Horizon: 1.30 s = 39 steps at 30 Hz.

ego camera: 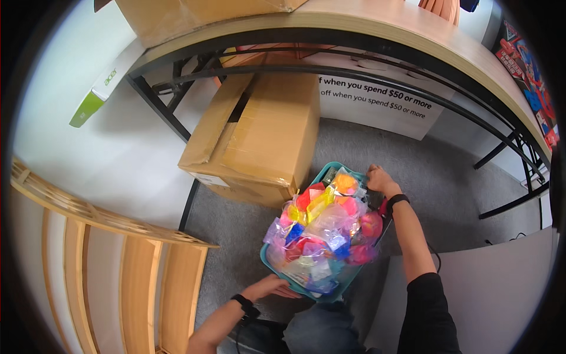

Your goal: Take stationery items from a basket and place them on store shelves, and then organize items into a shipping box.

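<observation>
A teal plastic bin [264, 256] is before me, heaped with small organza and clear bags [325, 221] of colourful items in pink, yellow, blue, red and orange. My left hand [275, 286] grips the bin's near left edge, its fingers partly under the rim. At the far right corner, my right hand [379, 179] is closed on the rim. Each wrist wears a black band. The bin's underside is hidden, so whether it rests on the floor or is lifted cannot be told.
A large taped cardboard box [265, 137] stands just beyond the bin, under a wooden table [353, 17] with black metal legs. Wooden shelving [141, 283] is at left, a white panel [468, 301] at right. A printed sign [376, 106] leans behind; another cardboard box [190, 20] sits on the table.
</observation>
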Each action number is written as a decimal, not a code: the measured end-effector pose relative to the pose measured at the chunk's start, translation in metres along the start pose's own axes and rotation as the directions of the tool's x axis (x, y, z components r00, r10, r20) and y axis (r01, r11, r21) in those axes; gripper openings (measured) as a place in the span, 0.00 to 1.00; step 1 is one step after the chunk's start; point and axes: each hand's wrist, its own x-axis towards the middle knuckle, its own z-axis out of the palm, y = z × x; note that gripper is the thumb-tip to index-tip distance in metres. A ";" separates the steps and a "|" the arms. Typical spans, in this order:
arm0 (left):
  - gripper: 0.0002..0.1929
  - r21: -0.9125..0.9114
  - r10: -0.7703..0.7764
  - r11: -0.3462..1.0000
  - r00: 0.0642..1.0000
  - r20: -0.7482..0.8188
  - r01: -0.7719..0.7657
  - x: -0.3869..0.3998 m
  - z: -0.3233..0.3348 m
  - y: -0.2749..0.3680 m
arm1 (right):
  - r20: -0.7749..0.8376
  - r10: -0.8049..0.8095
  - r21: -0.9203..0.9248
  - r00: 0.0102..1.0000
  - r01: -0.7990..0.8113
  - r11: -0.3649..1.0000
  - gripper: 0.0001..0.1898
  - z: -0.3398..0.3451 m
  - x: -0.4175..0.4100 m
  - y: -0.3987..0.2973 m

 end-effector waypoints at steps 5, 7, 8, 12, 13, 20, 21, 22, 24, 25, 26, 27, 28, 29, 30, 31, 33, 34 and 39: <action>0.25 0.218 -0.094 0.966 0.972 -0.213 0.141 -0.069 -0.075 0.007 | 0.414 -0.120 0.377 0.902 -0.050 0.925 0.23 -0.005 -0.041 -0.028; 0.26 0.257 -0.103 0.950 0.956 -0.274 0.176 -0.090 -0.100 0.003 | 0.592 -0.129 0.635 0.796 -0.363 0.682 0.26 0.004 -0.056 -0.057; 0.26 0.288 -0.089 0.939 0.941 -0.328 0.189 -0.100 -0.109 -0.001 | 0.594 -0.135 0.635 0.793 -0.359 0.684 0.26 0.007 -0.061 -0.070; 0.25 0.311 -0.020 0.935 0.901 -0.433 0.170 -0.107 -0.107 -0.008 | 0.479 -0.038 0.625 0.877 -0.311 0.716 0.27 0.021 -0.083 -0.090; 0.25 0.313 -0.004 0.935 0.886 -0.463 0.168 -0.106 -0.103 -0.008 | 0.409 0.006 0.635 0.913 -0.289 0.717 0.27 0.023 -0.087 -0.092; 0.27 0.262 0.060 0.957 0.802 -0.594 0.123 -0.140 -0.062 0.023 | 0.177 0.050 0.570 0.983 -0.144 0.809 0.28 -0.019 -0.113 -0.096; 0.27 0.273 0.069 0.954 0.799 -0.597 0.121 -0.148 -0.057 0.029 | 0.166 0.050 0.575 0.985 -0.138 0.806 0.28 -0.037 -0.114 -0.098; 0.27 0.278 0.078 0.953 0.787 -0.612 0.122 -0.156 -0.049 0.032 | 0.201 0.037 0.568 0.979 -0.148 0.810 0.29 -0.055 -0.117 -0.100; 0.27 0.266 0.093 0.960 0.790 -0.606 0.091 -0.171 -0.036 0.033 | 0.231 0.032 0.556 0.972 -0.159 0.816 0.29 -0.093 -0.122 -0.103; 0.27 0.273 0.096 0.958 0.797 -0.596 0.089 -0.182 -0.024 0.037 | 0.263 0.007 0.529 0.965 -0.150 0.835 0.30 -0.116 -0.126 -0.105; 0.28 0.235 0.103 0.971 0.800 -0.591 0.048 -0.193 -0.013 0.039 | 0.299 -0.015 0.499 0.954 -0.143 0.855 0.30 -0.139 -0.130 -0.108; 0.29 0.206 0.109 0.978 0.798 -0.592 0.019 -0.225 -0.004 0.060 | 0.295 -0.002 0.505 0.956 -0.154 0.849 0.30 -0.173 -0.130 -0.128; 0.28 0.239 0.130 0.971 0.790 -0.599 0.022 -0.243 0.013 0.079 | 0.299 -0.013 0.486 0.954 -0.140 0.863 0.30 -0.198 -0.131 -0.138; 0.28 0.248 0.135 0.969 0.801 -0.583 0.017 -0.259 0.021 0.095 | 0.304 -0.024 0.465 0.952 -0.127 0.876 0.30 -0.223 -0.133 -0.146; 0.28 0.227 0.127 0.974 0.822 -0.555 0.003 -0.269 0.035 0.109 | 0.170 -0.048 0.375 0.984 -0.019 0.927 0.29 -0.225 -0.135 -0.132; 0.27 0.193 0.110 0.981 0.827 -0.551 -0.002 -0.287 0.039 0.115 | 0.168 -0.041 0.372 0.985 -0.025 0.928 0.29 -0.248 -0.135 -0.144; 0.27 0.197 0.130 0.980 0.814 -0.567 -0.019 -0.321 0.045 0.112 | 0.341 -0.027 0.352 0.940 -0.101 0.931 0.28 -0.292 -0.132 -0.171; 0.27 0.198 0.142 0.980 0.806 -0.575 -0.032 -0.335 0.050 0.112 | 0.296 -0.038 0.332 0.954 -0.066 0.941 0.27 -0.309 -0.135 -0.180; 0.24 0.240 0.150 0.971 0.823 -0.547 -0.018 -0.402 0.093 0.145 | 0.410 0.047 0.326 0.911 -0.194 0.925 0.25 -0.411 -0.161 -0.217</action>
